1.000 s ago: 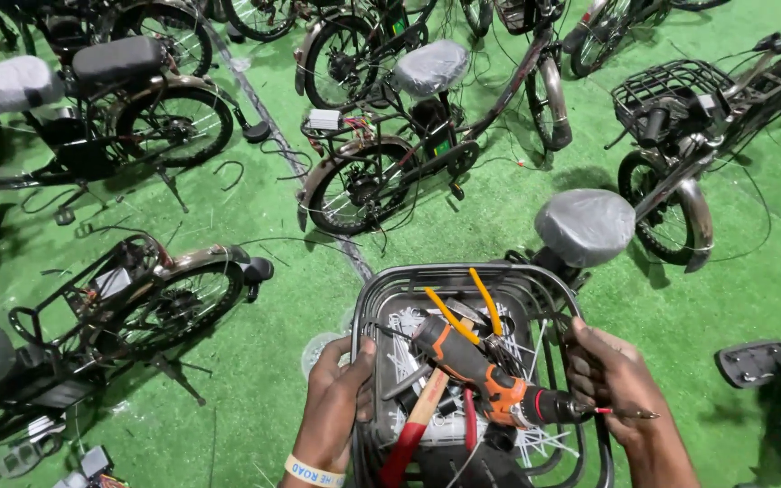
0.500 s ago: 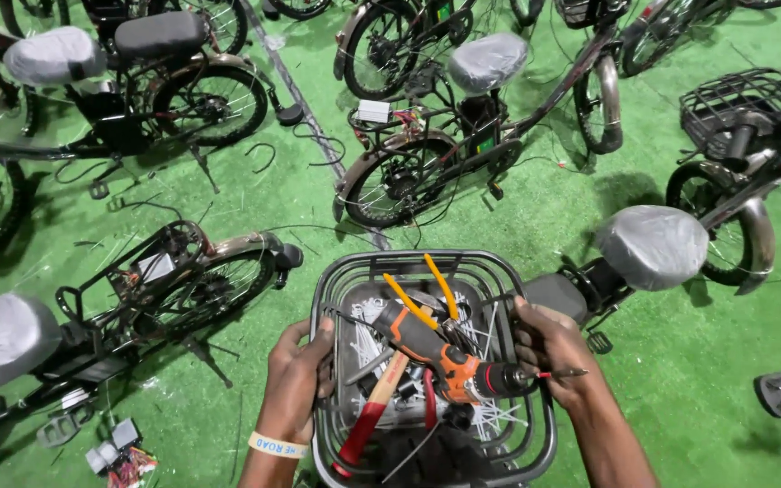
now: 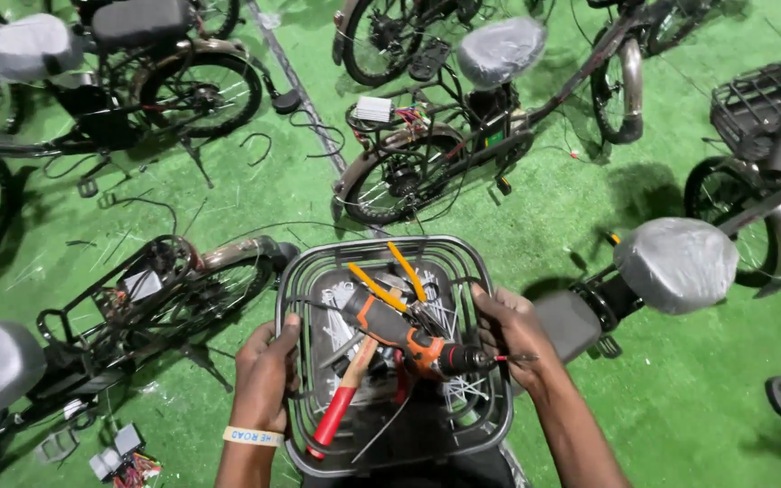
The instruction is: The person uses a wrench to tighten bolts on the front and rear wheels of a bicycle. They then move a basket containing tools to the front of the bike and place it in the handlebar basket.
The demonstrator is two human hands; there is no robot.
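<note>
Green matting floor (image 3: 680, 398) spreads under everything, crowded with parked bicycles; one with a plastic-wrapped saddle (image 3: 502, 50) stands well ahead of both hands, and another wrapped saddle (image 3: 675, 264) sits just to the right of the right hand (image 3: 510, 330).

Between the two hands is a grey wire basket (image 3: 314, 271), seen from above. The left hand (image 3: 266, 375) has its grip closed around the basket's left rim, thumb over the wire, a pale wristband (image 3: 253, 436) just behind it. The right hand's grip is closed on the right rim, fingers curled over the edge.

Inside the basket, between the two grips, lies an orange and black cordless drill (image 3: 404, 336), its chuck pointing at the right hand and nearly touching it. Yellow-handled pliers (image 3: 390, 276) lie just beyond the drill, and a red-handled tool (image 3: 336, 411) slants nearer the left hand. White cable ties (image 3: 440, 316) are scattered beneath them.
</note>
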